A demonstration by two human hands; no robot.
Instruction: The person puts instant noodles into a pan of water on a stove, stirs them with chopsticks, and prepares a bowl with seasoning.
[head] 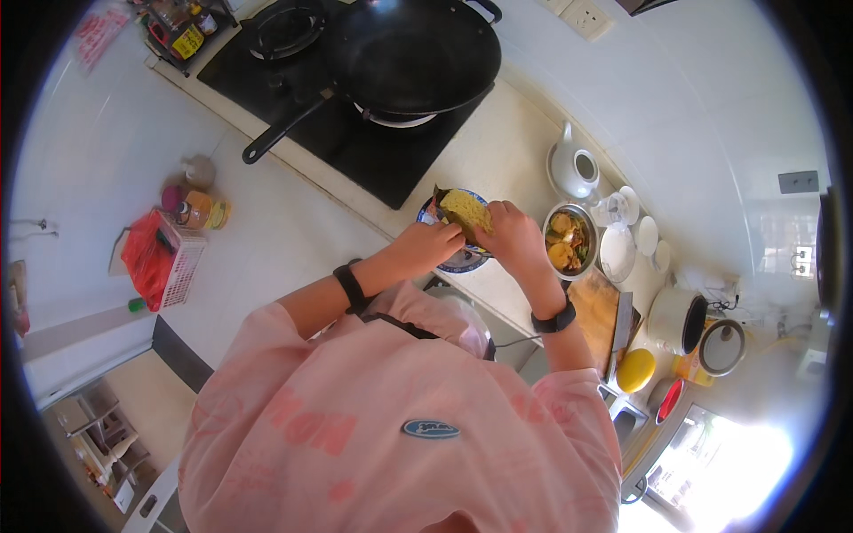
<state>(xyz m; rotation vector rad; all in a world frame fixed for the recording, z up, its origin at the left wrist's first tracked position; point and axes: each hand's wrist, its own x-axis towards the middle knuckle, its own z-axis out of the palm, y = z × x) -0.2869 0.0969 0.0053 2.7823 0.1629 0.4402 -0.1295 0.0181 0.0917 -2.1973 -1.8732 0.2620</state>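
Observation:
Both my hands meet over a blue-and-white patterned dish at the counter's front edge. Between them is a yellow, grainy-looking block, apparently food, with a dark, leaf-like wrapper along its side. My left hand pinches the wrapper's near side with its fingertips. Gripping the block's right end is my right hand. My hands hide much of the dish and its contents. Just right of my right hand stands a metal bowl of mixed cooked food.
A black wok sits on the black gas hob, its long handle jutting over the front edge. Along the wall are a white teapot and several white dishes. A cleaver lies beside the wooden cutting board.

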